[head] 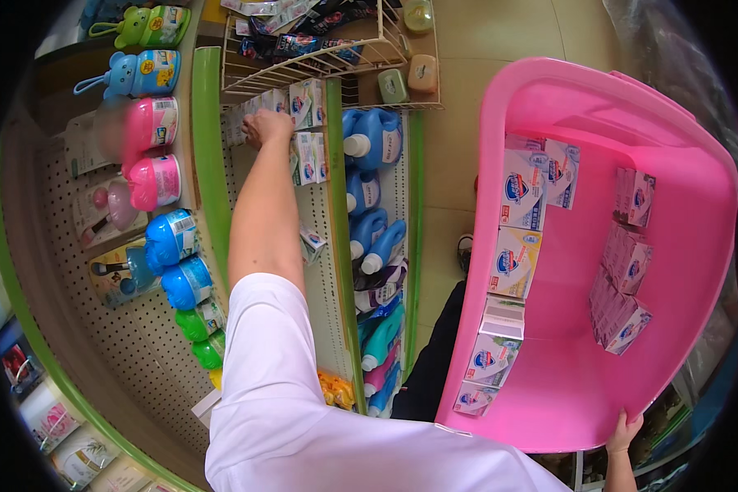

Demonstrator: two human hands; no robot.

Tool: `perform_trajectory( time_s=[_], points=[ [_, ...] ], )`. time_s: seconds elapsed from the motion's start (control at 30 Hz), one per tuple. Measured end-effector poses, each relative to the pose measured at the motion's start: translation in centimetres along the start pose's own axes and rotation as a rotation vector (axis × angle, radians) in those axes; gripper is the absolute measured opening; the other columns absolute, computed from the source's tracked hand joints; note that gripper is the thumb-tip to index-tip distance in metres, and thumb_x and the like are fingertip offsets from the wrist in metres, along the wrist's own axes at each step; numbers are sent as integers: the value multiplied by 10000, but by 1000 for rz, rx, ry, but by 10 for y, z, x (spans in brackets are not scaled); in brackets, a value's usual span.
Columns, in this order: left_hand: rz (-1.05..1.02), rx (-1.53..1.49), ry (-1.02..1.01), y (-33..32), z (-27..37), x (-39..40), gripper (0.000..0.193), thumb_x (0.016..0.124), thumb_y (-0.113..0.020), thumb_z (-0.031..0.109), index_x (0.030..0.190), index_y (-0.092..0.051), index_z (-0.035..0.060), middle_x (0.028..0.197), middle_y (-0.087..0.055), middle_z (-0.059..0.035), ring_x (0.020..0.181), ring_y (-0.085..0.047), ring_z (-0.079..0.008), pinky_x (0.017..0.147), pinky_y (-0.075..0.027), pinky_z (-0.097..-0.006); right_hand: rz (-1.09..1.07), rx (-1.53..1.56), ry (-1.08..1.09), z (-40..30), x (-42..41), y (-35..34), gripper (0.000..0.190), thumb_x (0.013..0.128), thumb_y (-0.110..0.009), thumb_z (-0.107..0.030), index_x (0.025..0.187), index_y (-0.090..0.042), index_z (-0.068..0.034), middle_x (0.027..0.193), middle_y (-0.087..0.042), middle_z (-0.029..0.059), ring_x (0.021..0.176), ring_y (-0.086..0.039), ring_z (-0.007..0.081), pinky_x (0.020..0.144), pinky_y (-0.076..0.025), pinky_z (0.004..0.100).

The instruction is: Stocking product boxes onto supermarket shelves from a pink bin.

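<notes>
My left hand [267,128] reaches onto a shelf [310,212] and touches a row of small Safeguard soap boxes [274,100]. Its fingers are curled there, and their tips are partly hidden. Beside this hand stand larger white-and-green soap boxes [306,103]. On my right, a big pink plastic bin [566,393] is tilted, and my right hand [625,430] grips its lower rim. White soap boxes [523,190] line the bin's left side. Stacks of purple soap boxes [627,258] lie farther right inside it.
A white wire basket [381,49] holding packets hangs above the shelf. Blue detergent bottles [375,138] fill the neighbouring shelf. To the left, bear-shaped bottles [150,27] and colourful tubs [172,234] line a ledge. Tiled floor [449,154] shows between shelving and bin.
</notes>
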State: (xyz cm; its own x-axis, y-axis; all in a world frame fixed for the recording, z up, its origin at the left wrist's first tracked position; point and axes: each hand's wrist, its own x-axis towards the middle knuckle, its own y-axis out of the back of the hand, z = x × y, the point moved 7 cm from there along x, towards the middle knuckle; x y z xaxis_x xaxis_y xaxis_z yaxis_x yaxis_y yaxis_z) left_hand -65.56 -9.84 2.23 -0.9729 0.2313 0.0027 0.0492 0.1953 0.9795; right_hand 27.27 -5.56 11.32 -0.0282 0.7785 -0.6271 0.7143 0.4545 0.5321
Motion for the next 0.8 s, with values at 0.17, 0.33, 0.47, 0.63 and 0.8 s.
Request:
perform_trajectory(
  time_s=[0.17,0.33,0.47,0.63,0.8],
  points=[
    [-35,-81,50,-7,-7,9,433,782,-608,321,1102,-593,29,1247,-472,-169,1174,-434,-329,986,-347,-449,-42,-81,27,4,4,2,204,878,-552,-98,1009,-519,55,941,-552,94,863,-536,182,782,-421,317],
    [-29,-9,33,2,5,0,522,742,-628,314,1144,-538,-7,1243,-466,-194,1179,-429,-347,1008,-330,-440,-1,5,-38,14,-1,6,227,881,-556,-106,1033,-504,54,955,-553,95,868,-538,180,787,-422,316],
    [-9,-26,90,3,1,4,654,683,-660,322,1210,-454,-6,1238,-456,-234,1196,-403,-370,1021,-309,-452,-17,-14,-9,14,1,6,208,883,-547,-93,1026,-506,52,976,-556,94,880,-541,169,793,-423,304],
    [-60,-107,109,-2,-1,5,667,660,-670,286,1218,-426,14,1219,-437,-250,1182,-390,-385,1023,-279,-480,-12,40,-48,17,-1,3,195,872,-543,-80,1010,-513,54,960,-563,91,870,-546,167,788,-425,298],
    [644,-411,-162,65,6,-40,621,639,-639,141,1204,-402,42,1169,-405,-205,1117,-376,-402,991,-251,-504,-53,-95,93,10,5,4,175,866,-538,-66,991,-520,54,916,-573,85,832,-548,164,749,-434,297]
  ],
)
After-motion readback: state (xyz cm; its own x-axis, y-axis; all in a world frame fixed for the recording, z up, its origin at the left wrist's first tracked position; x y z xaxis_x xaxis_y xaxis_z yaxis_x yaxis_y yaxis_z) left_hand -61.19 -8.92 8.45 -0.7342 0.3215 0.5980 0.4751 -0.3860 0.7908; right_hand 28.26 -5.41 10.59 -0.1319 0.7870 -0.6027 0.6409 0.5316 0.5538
